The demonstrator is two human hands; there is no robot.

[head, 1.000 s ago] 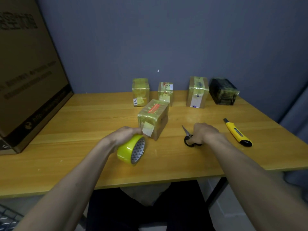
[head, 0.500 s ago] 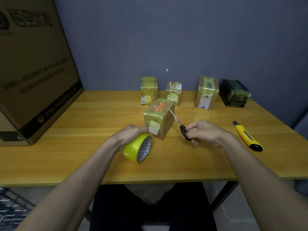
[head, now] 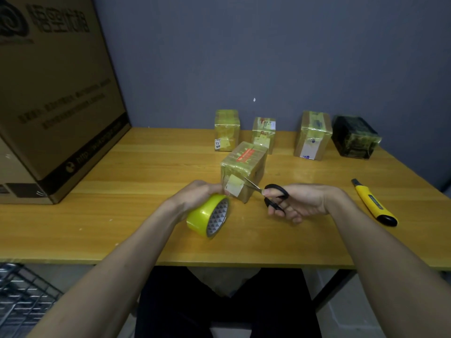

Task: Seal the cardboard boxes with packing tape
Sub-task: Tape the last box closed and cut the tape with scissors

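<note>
Left hand (head: pixel 197 193): curled round the yellow tape roll (head: pixel 208 215), right in front of the near box (head: pixel 242 170). Right hand (head: pixel 296 202): fingers through the black scissors (head: pixel 271 192), blades open at the tape strip on that box. Near box on the bench (head: pixel 122 215), wrapped, strip likely not yet cut. Behind the near box, four more taped boxes (head: pixel 313 135). Five boxes, one roll, one pair of scissors, one yellow knife (head: pixel 373 203) to its right.

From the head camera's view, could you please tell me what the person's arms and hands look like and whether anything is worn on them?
Both forearms are bare up to the frame's edge: no sleeves show. The left hand and right hand wear no gloves, and no watch, bracelet or ring shows from this angle.
</note>
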